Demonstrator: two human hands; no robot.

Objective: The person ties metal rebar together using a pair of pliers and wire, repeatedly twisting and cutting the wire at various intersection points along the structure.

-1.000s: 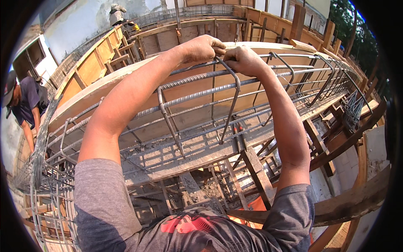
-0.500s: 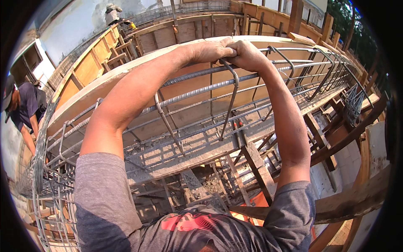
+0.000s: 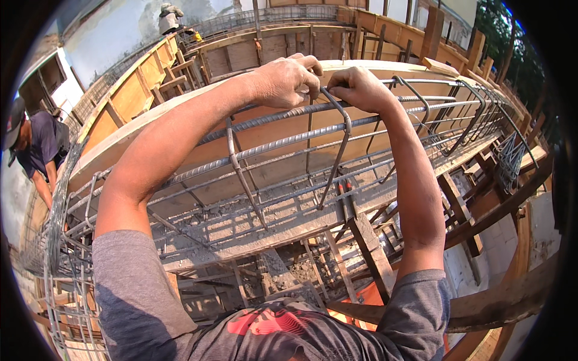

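Observation:
My left hand (image 3: 288, 81) is raised above the far top rebar (image 3: 271, 118), its fingers curled; anything in them is too small to make out. Just right of it, my right hand (image 3: 359, 89) is closed with thumb and forefinger pinched at the upper corner of a bent steel stirrup (image 3: 341, 147). Whether it grips the stirrup or thin wire there is hidden. The stirrup loops round the long ribbed bars of the cage, including the near top rebar (image 3: 265, 148). Below the hands, a pair of pincers (image 3: 345, 198) with red-tipped handles rests at the formwork's near edge.
A plywood form side (image 3: 259, 132) stands behind the cage. A bundle of tie wire (image 3: 509, 161) hangs at the right. Wooden props (image 3: 371, 249) stand below. Another person (image 3: 39, 141) bends over rebar at the left, and a further person (image 3: 170, 19) is at the back.
My hands were together at the stirrup's top and are now apart. The left has moved left and lifted slightly; the right stays beside the stirrup. The view has shifted slightly.

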